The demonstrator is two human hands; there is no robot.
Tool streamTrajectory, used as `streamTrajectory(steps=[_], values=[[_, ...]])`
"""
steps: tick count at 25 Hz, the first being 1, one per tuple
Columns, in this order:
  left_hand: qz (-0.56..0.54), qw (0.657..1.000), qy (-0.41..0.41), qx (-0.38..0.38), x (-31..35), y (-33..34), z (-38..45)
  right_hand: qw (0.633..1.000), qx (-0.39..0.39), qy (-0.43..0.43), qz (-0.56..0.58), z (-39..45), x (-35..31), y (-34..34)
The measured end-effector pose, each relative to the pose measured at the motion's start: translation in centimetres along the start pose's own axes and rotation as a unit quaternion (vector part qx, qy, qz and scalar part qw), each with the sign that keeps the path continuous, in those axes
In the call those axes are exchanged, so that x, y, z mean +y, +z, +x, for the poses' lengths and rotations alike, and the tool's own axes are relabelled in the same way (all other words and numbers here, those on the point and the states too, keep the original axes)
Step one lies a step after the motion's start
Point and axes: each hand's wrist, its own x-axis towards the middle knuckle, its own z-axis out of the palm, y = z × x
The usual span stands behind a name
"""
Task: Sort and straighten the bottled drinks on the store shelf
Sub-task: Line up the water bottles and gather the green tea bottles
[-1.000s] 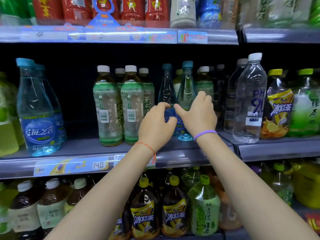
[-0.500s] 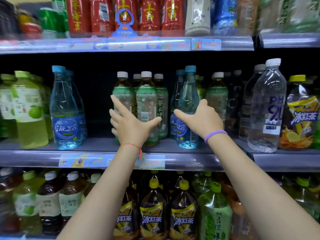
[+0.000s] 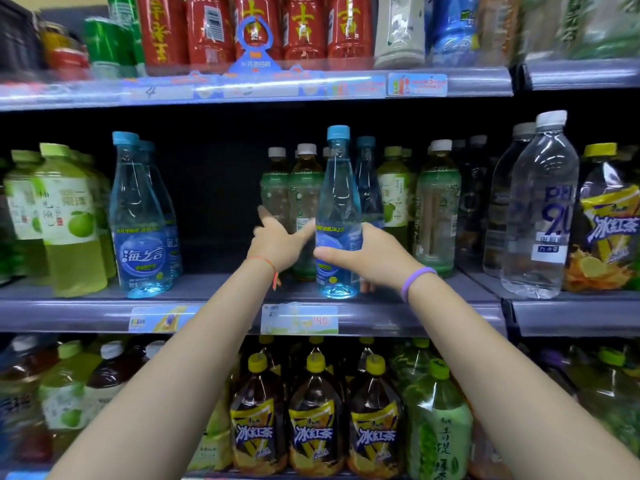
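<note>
1. Right hand [image 3: 372,256] grips the blue-cap water bottle [image 3: 337,216] at its label, thumb across the front, fingers wrapped behind; bottle stands upright at the front edge of the middle shelf [image 3: 415,315], just above the price tag [image 3: 299,319].
2. Left hand [image 3: 278,242] is spread, fingers straight, holding nothing; it reaches past the blue bottle's left side twd the white-cap green-tea bottles [image 3: 304,209] behind. Can't tell if the fingertips touch them.
3. Vs 0.5 s ago: the gripped bottle has come fwd out of its row and now sits nearer the shelf lip, clear of its twin [image 3: 369,181], which remains further back. Left hand has shifted right, from the front of the tea bottles to just beside the blue bottle. View has also swung, so more of the left end shows.
4. Two matching blue bottles [image 3: 140,220] stand well apart to the left on the same shelf, w/ a dark gap between them and the tea group.
5. Hard to see: right fingers are hidden behind the bottle, except tips low by its base. Tea labels are blurred. Clear PH9.0 water bottles [image 3: 540,209] stand at right; iced-tea bottles [image 3: 317,420] fill the lower shelf, bases cut off by the frame.
</note>
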Motion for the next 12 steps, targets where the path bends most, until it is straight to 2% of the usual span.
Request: streamTrajectory(steps=[2,4,7,8,10,12], values=[[-0.087,0.994,0.030,0.064,-0.9,-0.3,-0.6,1.000,0.005,-0.015,0.000,0.1,-1.0,1.6],[-0.188,0.969,0.074,0.145,-1.7,-1.4,-1.5,0.999,0.005,-0.032,0.009,0.2,-2.6,3.4],[-0.260,0.941,0.139,0.165,-3.5,-3.4,-2.4,0.998,-0.008,-0.062,0.031,1.4,-5.0,6.8],[-0.250,0.938,0.166,0.175,-4.2,-4.0,-2.7,0.997,-0.010,-0.068,0.043,1.7,-5.7,8.0],[-0.162,0.925,0.234,0.250,-5.7,-5.0,-2.9,0.995,-0.025,-0.073,0.068,2.4,-6.9,10.3],[-0.046,0.888,0.308,0.338,-6.2,-5.4,-2.9,0.993,-0.025,-0.107,0.033,2.7,-7.4,11.3]])
